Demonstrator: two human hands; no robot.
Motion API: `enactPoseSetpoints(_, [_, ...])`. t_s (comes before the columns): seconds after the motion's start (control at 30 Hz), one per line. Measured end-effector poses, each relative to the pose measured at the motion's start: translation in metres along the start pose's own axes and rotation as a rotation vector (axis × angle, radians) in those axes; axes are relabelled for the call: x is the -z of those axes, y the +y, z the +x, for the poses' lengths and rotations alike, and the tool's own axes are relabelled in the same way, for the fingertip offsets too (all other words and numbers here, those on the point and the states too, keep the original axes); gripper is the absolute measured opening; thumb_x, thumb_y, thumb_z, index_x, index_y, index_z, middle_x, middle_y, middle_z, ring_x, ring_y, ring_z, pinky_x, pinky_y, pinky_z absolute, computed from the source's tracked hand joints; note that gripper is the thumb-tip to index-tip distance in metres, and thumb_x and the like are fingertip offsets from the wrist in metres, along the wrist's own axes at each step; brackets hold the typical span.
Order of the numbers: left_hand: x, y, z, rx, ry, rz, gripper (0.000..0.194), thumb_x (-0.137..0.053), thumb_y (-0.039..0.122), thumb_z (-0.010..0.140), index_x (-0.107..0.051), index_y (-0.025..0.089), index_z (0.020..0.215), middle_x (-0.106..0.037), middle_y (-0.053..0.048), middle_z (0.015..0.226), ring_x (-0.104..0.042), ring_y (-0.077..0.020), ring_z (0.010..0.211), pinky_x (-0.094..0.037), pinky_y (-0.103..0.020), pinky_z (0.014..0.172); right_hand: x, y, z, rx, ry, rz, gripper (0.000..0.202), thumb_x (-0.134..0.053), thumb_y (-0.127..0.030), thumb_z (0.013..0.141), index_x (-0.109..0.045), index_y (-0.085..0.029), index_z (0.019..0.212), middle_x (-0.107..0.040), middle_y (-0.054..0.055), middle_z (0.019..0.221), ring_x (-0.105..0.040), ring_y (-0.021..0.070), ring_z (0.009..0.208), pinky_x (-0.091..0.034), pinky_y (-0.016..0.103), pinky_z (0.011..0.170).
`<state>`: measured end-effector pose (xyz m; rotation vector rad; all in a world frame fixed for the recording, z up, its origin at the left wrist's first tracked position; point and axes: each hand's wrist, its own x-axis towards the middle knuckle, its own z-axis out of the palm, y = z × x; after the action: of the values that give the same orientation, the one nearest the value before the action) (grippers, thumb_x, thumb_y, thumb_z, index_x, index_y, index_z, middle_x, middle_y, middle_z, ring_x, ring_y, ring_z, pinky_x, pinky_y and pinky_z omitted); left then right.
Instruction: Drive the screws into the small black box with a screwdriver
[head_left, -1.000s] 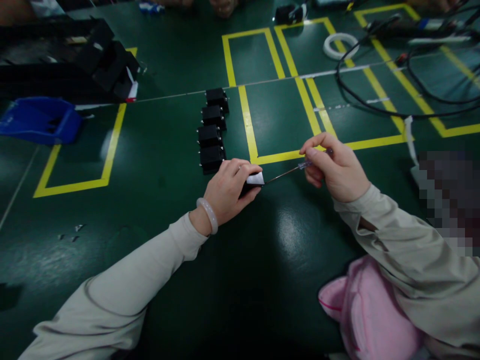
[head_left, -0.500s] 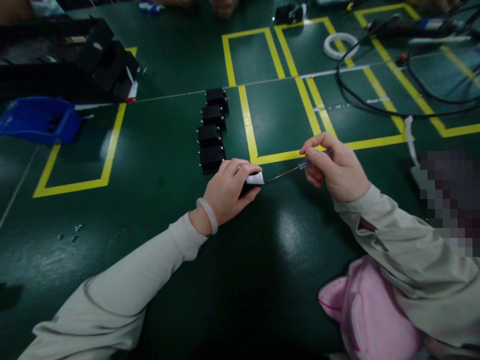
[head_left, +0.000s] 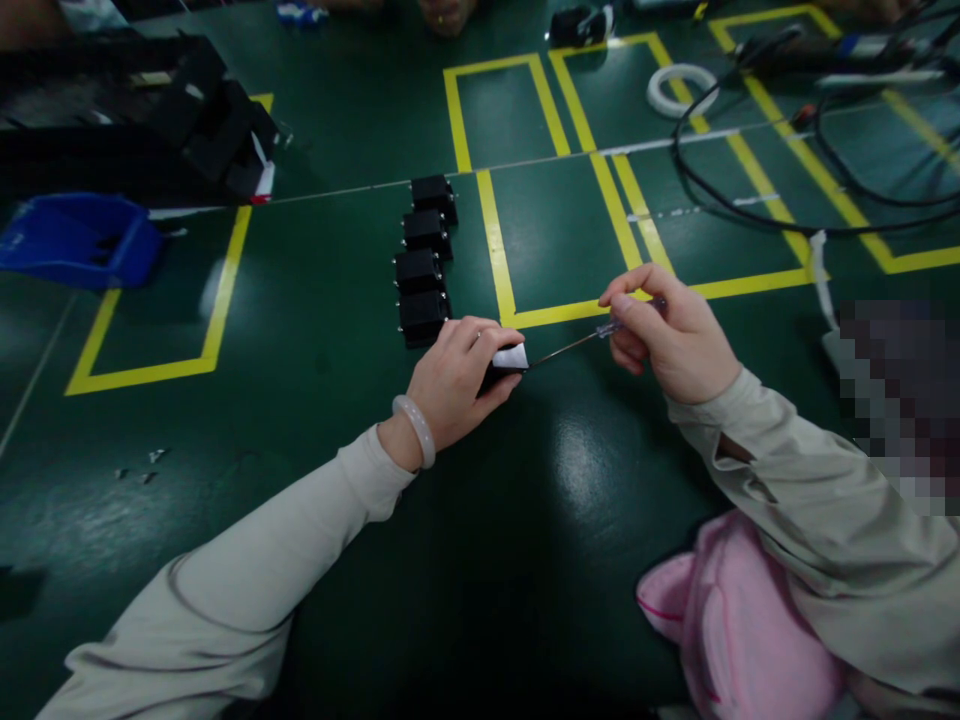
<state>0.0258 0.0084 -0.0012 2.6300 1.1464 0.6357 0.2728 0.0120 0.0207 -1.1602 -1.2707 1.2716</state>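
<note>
My left hand [head_left: 461,380] is closed round a small black block [head_left: 495,376] with a white label on its upper face; much of the block is hidden by the fingers. My right hand [head_left: 671,330] grips the clear handle of a screwdriver [head_left: 566,349]. Its thin shaft points left, and the tip meets the block's right end. Just beyond my left hand, several similar black blocks [head_left: 421,270] stand in a row, with small shiny screws at their sides. A few loose screws [head_left: 146,476] lie on the green table [head_left: 322,290] at the left.
A blue bin [head_left: 82,240] and a long black tray [head_left: 112,170] stand at the left. A white tape roll [head_left: 681,92] and a looped black cable [head_left: 690,180] lie at the back right. A pink plush item [head_left: 735,620] is under my right forearm. Another person's hand [head_left: 448,12] shows at the far edge.
</note>
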Motion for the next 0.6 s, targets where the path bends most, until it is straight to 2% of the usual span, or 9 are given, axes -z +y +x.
enactPoseSetpoints(0.17, [-0.0002, 0.0001, -0.0001, -0.003, 0.0, 0.005, 0.033, -0.061, 0.025, 0.095, -0.053, 0.016, 0.125, -0.061, -0.012, 0.12, -0.057, -0.0278, 0.111, -0.05, -0.046, 0.094, 0.0, -0.0001, -0.0002, -0.011, 0.002, -0.035, 0.023, -0.068, -0.039, 0.091, -0.054, -0.023, 0.081, -0.034, -0.01, 0.044, -0.032, 0.0066, 0.033, -0.029, 0.023, 0.031])
enactPoseSetpoints(0.4, [0.0, 0.0001, 0.0004, -0.009, 0.008, 0.003, 0.032, -0.061, 0.023, 0.095, -0.052, 0.016, 0.125, -0.062, -0.012, 0.12, -0.058, -0.0275, 0.11, -0.051, -0.046, 0.093, -0.0005, -0.0019, -0.0007, -0.022, -0.006, -0.016, 0.017, -0.068, -0.029, 0.088, -0.052, -0.025, 0.086, -0.036, -0.01, 0.046, -0.035, 0.0084, 0.036, -0.029, 0.023, 0.032])
enactPoseSetpoints(0.6, [0.0001, 0.0004, 0.0, -0.002, 0.003, 0.005, 0.033, -0.061, 0.024, 0.094, -0.053, 0.016, 0.125, -0.062, -0.012, 0.12, -0.058, -0.0275, 0.11, -0.051, -0.046, 0.093, -0.0007, -0.0024, -0.0009, -0.017, -0.007, -0.035, 0.02, -0.066, -0.036, 0.092, -0.053, -0.024, 0.083, -0.034, -0.01, 0.044, -0.032, 0.0078, 0.035, -0.03, 0.023, 0.031])
